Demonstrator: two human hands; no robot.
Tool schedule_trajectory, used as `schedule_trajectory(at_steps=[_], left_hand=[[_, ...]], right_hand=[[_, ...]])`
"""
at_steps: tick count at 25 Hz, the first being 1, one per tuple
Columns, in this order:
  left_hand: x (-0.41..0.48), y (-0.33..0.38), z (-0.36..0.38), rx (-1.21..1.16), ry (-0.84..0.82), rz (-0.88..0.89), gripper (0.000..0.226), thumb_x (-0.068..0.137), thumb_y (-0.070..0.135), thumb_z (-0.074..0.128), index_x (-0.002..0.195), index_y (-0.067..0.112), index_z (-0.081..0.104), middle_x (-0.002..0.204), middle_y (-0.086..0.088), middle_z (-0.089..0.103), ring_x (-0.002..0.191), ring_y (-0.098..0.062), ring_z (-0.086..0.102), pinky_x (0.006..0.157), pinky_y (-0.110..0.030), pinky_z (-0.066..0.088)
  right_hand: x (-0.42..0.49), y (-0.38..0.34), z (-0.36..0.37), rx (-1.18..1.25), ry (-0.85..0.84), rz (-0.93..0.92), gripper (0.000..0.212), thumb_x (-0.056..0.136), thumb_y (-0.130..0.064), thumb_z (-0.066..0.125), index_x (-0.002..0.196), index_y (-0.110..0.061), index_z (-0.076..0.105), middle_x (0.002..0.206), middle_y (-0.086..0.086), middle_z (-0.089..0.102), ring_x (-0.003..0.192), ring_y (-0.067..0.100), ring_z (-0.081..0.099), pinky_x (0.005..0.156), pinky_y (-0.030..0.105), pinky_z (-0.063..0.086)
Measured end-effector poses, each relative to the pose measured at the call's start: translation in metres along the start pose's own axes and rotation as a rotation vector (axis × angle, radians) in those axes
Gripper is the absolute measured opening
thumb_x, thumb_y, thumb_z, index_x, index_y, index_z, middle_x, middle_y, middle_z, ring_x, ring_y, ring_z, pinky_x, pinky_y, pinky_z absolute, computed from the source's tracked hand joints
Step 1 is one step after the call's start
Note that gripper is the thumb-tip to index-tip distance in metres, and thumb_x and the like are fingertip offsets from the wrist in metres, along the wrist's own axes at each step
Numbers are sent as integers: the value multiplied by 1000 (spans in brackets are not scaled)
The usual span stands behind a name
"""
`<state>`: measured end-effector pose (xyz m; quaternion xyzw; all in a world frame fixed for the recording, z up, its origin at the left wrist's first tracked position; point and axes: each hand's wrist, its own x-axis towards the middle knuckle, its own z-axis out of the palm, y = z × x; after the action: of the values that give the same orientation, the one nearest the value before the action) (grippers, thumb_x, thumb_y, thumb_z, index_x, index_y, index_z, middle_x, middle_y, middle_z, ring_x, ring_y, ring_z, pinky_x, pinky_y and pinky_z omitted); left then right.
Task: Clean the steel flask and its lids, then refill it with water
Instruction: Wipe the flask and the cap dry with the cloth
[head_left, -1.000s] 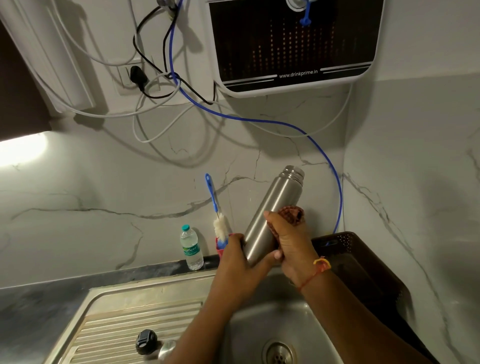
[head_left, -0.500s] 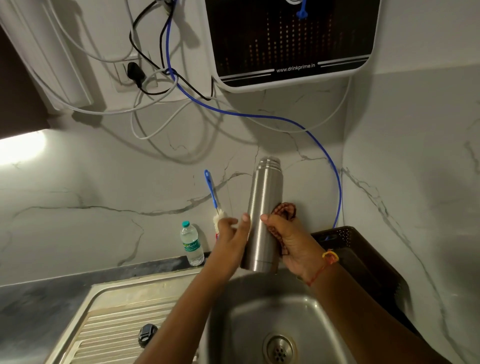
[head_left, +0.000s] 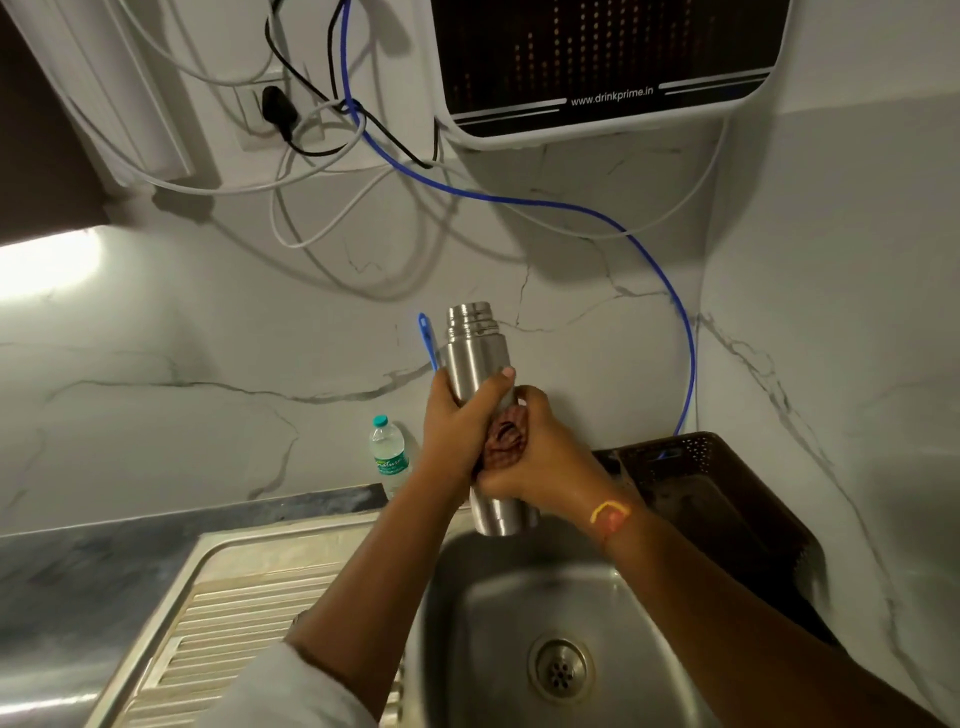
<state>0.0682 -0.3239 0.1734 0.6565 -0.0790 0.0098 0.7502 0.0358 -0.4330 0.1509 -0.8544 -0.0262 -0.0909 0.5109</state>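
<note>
We hold the flask (head_left: 475, 358) upright over the sink (head_left: 488, 597), its open mouth at 12 o'clock. The left hand (head_left: 454, 426) has its fingers (head_left: 493, 387) curled round the flask's middle. The right hand (head_left: 543, 462), at 4 o'clock of it, grips a scrubber (head_left: 506, 441) against the flask wall.

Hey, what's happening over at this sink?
A person is scrubbing a steel flask over the sink. The left hand grips the flask's upper body and holds it upright, while the right hand presses a reddish scrub pad against its side. The flask's threaded mouth has no lid on it. A blue brush handle shows behind the flask, and a small water bottle stands by the wall.
</note>
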Motion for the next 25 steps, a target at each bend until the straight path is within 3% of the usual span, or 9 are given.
schedule_trajectory(at_steps=[3, 5, 7, 10, 13, 17, 20, 22, 25], left_hand=[[3, 4, 2, -37, 111, -4, 48, 86, 38, 78, 123, 29, 49, 117, -10, 66, 99, -27, 72, 88, -46, 62], [6, 6, -3, -146, 153, -92, 56, 84, 38, 80, 128, 26, 47, 116, -12, 65, 99, -31, 71, 85, -49, 62], [6, 6, -9, -276, 159, -177, 61, 81, 40, 80, 132, 25, 49, 114, -16, 67, 95, -32, 72, 78, -48, 63], [3, 6, -19, -437, 49, -326, 61, 79, 51, 76, 125, 15, 61, 99, -12, 75, 78, -26, 73, 71, -41, 60], [5, 9, -20, -508, 1, -302, 62, 81, 58, 70, 121, 11, 64, 94, -10, 74, 77, -24, 71, 74, -39, 58], [7, 9, -12, -407, 258, -65, 60, 89, 43, 71, 139, 22, 46, 116, -15, 69, 97, -29, 73, 82, -48, 62], [-6, -1, 1, -129, 348, 169, 61, 90, 29, 75, 140, 30, 39, 118, -3, 62, 98, -14, 69, 82, -36, 61], [-12, -10, 8, 32, 350, 334, 57, 86, 28, 79, 128, 36, 41, 110, 4, 61, 91, -5, 68, 75, -26, 60], [-14, -8, 7, 70, 410, 367, 55, 85, 22, 80, 120, 40, 41, 108, 7, 60, 90, -4, 67, 77, -26, 59]], right_hand=[[-17, 4, 20, -452, 199, -132, 113, 60, -42, 85, 147, -25, 15, 134, 8, 46, 113, 22, 56, 91, 36, 56], [-26, 2, 23, -550, 267, -180, 118, 61, -41, 85, 150, -23, 10, 134, 9, 44, 114, 23, 54, 92, 32, 53], [-20, -2, 7, -338, 100, -49, 114, 59, -38, 88, 148, -28, 17, 134, 6, 47, 115, 23, 56, 91, 34, 53], [-7, 4, -26, 543, -367, 282, 94, 55, -22, 94, 136, -19, 45, 125, 17, 62, 108, 35, 66, 93, 51, 54], [-15, 12, -24, 1177, -500, 475, 93, 55, -17, 93, 137, -1, 51, 120, 25, 63, 108, 39, 63, 100, 55, 48], [-10, 17, 1, 1490, -324, 525, 64, 76, -36, 80, 132, -8, 62, 131, 25, 58, 119, 39, 57, 111, 51, 37], [-6, 18, 12, 1474, -66, 553, 31, 85, -43, 70, 100, -18, 79, 117, 20, 69, 114, 38, 62, 108, 56, 40], [-10, 19, 13, 1421, 21, 517, 32, 90, -49, 62, 92, -24, 81, 112, 15, 73, 108, 35, 67, 104, 56, 45], [-12, 28, 13, 1435, 64, 475, 48, 91, -59, 55, 119, -23, 71, 112, 14, 73, 103, 33, 71, 102, 54, 48]])
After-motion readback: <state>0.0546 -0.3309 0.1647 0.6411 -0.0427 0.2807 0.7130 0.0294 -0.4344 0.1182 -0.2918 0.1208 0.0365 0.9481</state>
